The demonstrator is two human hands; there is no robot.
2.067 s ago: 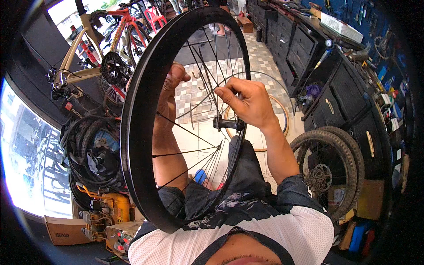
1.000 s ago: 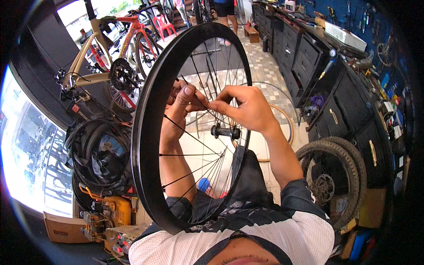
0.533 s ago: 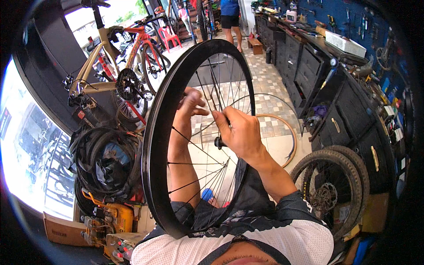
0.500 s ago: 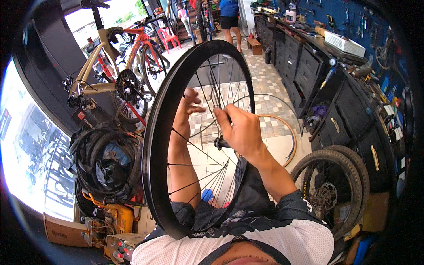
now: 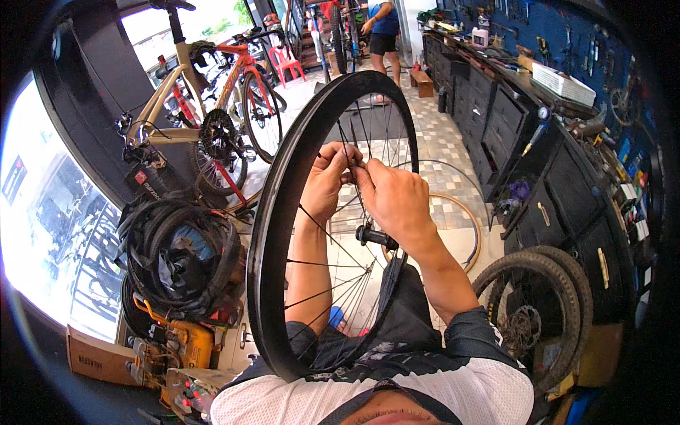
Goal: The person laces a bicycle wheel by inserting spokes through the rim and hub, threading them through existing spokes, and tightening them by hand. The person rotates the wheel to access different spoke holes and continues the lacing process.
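A black bicycle wheel [image 5: 266,244] with a deep rim and no tyre stands upright in front of me, its lower edge against my lap. Black spokes run from the rim to a black hub [image 5: 375,236]. My left hand [image 5: 327,180] reaches past the near side of the rim, its thumb and fingers closed on a spoke above the hub. Beside it, my right hand [image 5: 398,202] pinches at the same spot, the fingertips of both hands nearly touching. The exact contact of the right fingertips is partly hidden by the hand.
A bare tan-edged hoop [image 5: 471,219] lies on the tiled floor beyond the wheel. Two knobby-tyred wheels [image 5: 567,283] stand at right, below black drawers [image 5: 471,117]. At left are a bundle of tyres [image 5: 152,276], a yellow machine [image 5: 190,341] and a tan bicycle [image 5: 166,134]. Another person [image 5: 384,35] stands far off.
My left hand has come up to my right hand, its parted fingers now closed on a spoke. The wheel appears slightly further right in view, as does the whole scene.
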